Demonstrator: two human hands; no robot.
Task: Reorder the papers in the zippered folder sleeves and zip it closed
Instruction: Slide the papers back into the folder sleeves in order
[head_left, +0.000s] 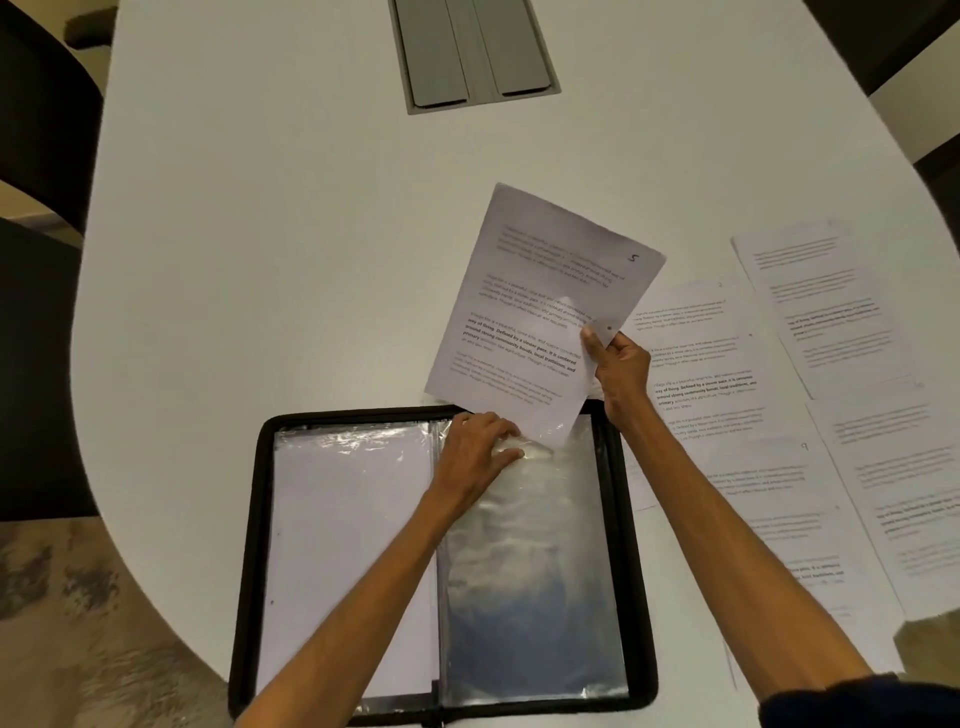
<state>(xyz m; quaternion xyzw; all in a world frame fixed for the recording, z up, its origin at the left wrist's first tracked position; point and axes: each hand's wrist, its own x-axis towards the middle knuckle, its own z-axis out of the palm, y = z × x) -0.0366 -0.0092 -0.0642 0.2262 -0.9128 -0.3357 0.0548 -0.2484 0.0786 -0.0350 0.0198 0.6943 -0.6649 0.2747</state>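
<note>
Head view: zippered folder (250, 519) lies open flat on the white table (260, 260). Left hand (478, 447) is curled on the top edge of the folder's right sleeve (524, 571), bunching the clear plastic. Right hand (621, 371), just past the folder's top right corner, pinches a printed sheet (545, 312) marked "5" by its right edge. The sheet is tilted, its lower corner at the sleeve mouth. The left sleeve (353, 545) holds a white page. Loose printed pages (727, 389) are spread right of the folder, and a grey hatch (472, 52) sits well beyond it.
</note>
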